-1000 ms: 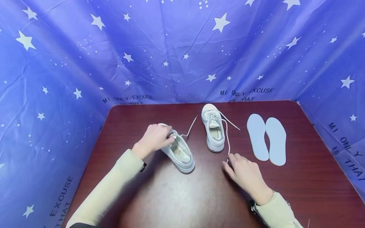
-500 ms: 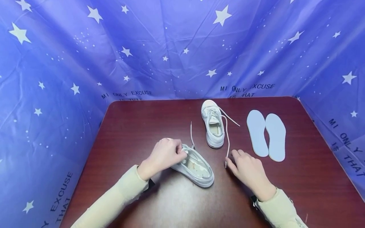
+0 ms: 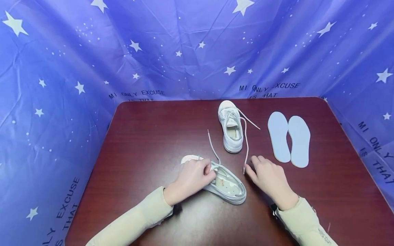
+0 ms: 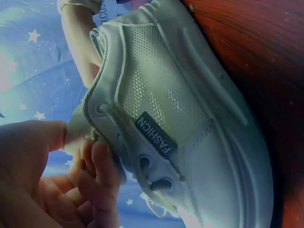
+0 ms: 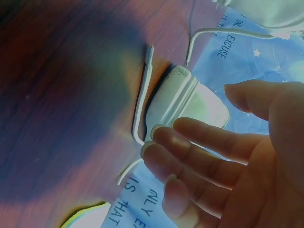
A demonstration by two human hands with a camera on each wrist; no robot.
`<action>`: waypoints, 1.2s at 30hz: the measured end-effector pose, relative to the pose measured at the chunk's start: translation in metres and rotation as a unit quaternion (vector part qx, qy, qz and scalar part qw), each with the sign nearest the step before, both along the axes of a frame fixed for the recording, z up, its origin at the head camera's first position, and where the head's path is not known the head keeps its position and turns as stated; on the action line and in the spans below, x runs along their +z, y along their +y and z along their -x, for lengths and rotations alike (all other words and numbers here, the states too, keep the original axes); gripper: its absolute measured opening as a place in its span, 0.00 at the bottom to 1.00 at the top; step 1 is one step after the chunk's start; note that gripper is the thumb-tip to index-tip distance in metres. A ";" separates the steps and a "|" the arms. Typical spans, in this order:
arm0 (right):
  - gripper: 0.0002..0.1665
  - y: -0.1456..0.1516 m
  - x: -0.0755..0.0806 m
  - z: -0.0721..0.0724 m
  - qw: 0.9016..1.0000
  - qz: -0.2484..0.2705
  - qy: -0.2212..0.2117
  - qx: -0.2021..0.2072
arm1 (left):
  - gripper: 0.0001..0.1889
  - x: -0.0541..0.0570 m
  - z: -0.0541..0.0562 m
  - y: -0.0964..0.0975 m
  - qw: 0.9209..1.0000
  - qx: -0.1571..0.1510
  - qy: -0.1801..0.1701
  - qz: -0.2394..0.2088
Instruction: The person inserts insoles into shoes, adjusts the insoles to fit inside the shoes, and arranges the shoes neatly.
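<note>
You pinch the near shoe (image 3: 227, 187) by its tongue (image 4: 77, 134) with your left hand (image 3: 192, 177).
It lies at the table's (image 3: 147, 136) near middle, heel toward your right hand (image 3: 271, 176), which is empty, fingers loose, near the far shoe's (image 3: 233, 144) lace (image 3: 247, 145). You seem to be positioning the shoe; the next move likely calls for steadying its heel. Your left wrist view shows the mesh side (image 4: 147, 53) and label (image 4: 156, 135) that the head view hides.

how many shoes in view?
2. The near shoe is held at its tongue by the left hand; the far shoe stands behind it on the table, left of the insoles. No sign of others hidden.
</note>
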State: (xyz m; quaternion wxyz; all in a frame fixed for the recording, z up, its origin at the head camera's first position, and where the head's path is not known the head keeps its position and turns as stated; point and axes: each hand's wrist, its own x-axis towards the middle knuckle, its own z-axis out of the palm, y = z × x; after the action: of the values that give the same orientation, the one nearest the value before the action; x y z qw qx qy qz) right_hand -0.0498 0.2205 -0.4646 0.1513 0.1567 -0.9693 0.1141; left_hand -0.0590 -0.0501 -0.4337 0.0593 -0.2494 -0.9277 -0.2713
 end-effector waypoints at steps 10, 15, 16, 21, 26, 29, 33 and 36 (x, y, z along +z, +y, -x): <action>0.19 0.003 -0.002 0.000 1.000 0.004 0.005 0.000 | 0.22 0.000 -0.010 0.002 0.997 -0.019 0.041 0.057; 0.19 0.003 -0.001 0.000 1.000 0.009 0.007 0.003 | 0.22 -0.001 -0.018 0.006 0.993 -0.017 0.084 0.082; 0.19 0.003 -0.001 0.000 1.000 0.009 0.009 0.004 | 0.22 -0.001 -0.018 0.007 0.991 -0.018 0.094 0.090; 0.19 0.000 -0.001 0.001 1.000 0.013 0.017 0.000 | 0.21 -0.006 -0.021 0.014 0.979 -0.028 0.154 0.130; 0.20 -0.001 0.002 0.003 1.000 0.012 0.007 -0.013 | 0.23 -0.006 -0.021 0.021 0.970 -0.010 0.186 0.154; 0.20 0.000 0.005 0.002 1.000 0.010 -0.009 -0.022 | 0.23 -0.007 -0.020 0.025 0.971 -0.006 0.176 0.163; 0.20 -0.001 0.009 -0.003 0.999 0.013 -0.040 -0.027 | 0.23 -0.008 -0.019 0.028 0.971 -0.010 0.165 0.175; 0.19 -0.002 0.015 -0.006 0.998 0.016 -0.066 -0.019 | 0.22 -0.009 -0.019 0.029 0.971 -0.011 0.157 0.179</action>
State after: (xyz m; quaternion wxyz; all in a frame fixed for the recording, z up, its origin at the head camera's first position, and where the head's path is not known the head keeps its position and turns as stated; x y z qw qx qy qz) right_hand -0.0434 0.2183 -0.4499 0.0919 0.1282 -0.9779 0.1372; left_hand -0.0400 -0.0209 -0.4428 0.1557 -0.3056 -0.9375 -0.0594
